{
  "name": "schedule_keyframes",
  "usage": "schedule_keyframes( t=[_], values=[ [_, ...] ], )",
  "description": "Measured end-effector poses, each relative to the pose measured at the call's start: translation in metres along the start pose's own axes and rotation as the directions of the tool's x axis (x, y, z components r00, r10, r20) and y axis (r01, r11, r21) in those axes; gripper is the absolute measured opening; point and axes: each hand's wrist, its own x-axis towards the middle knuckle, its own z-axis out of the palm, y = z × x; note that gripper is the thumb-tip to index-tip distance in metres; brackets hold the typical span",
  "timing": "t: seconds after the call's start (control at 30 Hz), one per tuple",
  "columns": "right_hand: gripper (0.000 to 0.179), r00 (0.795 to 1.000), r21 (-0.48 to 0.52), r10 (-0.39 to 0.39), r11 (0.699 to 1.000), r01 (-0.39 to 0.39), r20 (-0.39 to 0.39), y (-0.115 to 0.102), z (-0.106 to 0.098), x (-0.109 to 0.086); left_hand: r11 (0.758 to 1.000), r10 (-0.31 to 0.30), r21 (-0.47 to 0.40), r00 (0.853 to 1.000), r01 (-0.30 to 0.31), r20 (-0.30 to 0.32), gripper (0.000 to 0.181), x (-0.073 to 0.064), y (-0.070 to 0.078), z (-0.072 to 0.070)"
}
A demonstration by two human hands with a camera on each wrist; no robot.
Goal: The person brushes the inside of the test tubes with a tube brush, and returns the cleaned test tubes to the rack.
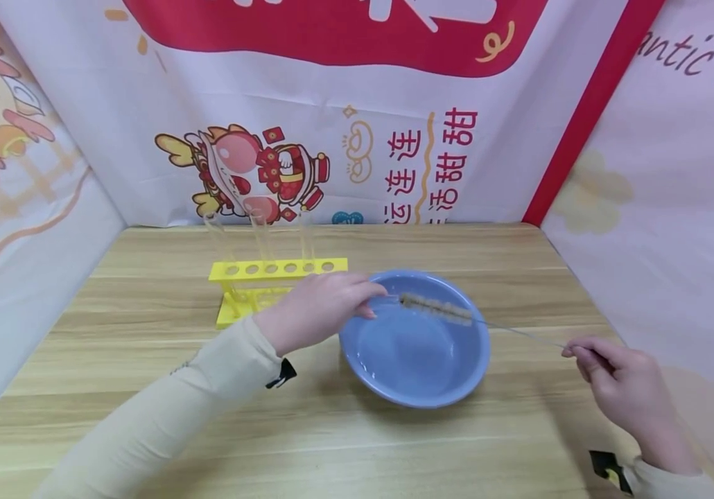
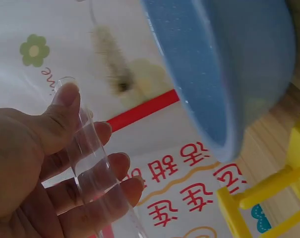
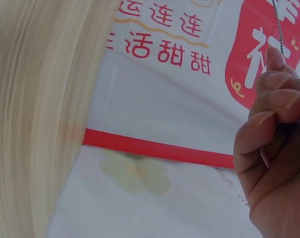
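My left hand [image 1: 326, 305] grips a clear test tube [image 2: 92, 158] between thumb and fingers, over the left side of a blue basin [image 1: 416, 396]. The tube's mouth points right. Just off that mouth are the bristles of a test tube brush [image 1: 434, 309], lying level above the basin. From the brush a thin wire handle [image 1: 522, 334] runs right to my right hand [image 1: 628, 384], which pinches its end between thumb and curled fingers. In the left wrist view the bristles [image 2: 110, 62] are apart from the tube.
Left of the basin stands a yellow test tube rack [image 1: 279, 270] with three clear tubes [image 1: 261, 239] leaning in its holes. The wooden table [image 1: 145, 277] is closed in by a printed cloth [image 1: 307, 83] behind and at both sides.
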Motion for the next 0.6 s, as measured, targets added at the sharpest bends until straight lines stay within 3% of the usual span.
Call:
schedule_keyframes(
  t=[0.3,0.6],
  values=[
    [0.033,1.0,0.07,-0.022,0.997,0.024,-0.022,-0.0025,-0.0029,-0.001,0.999,0.011,0.036,1.0,-0.011,-0.014,0.034,-0.0082,-0.0081,0.0068],
    [0.034,0.999,0.08,-0.045,0.996,0.044,0.007,-0.0066,-0.0005,-0.0012,0.997,0.017,0.072,1.0,-0.017,-0.01,0.032,-0.01,-0.0067,0.0086]
  ],
)
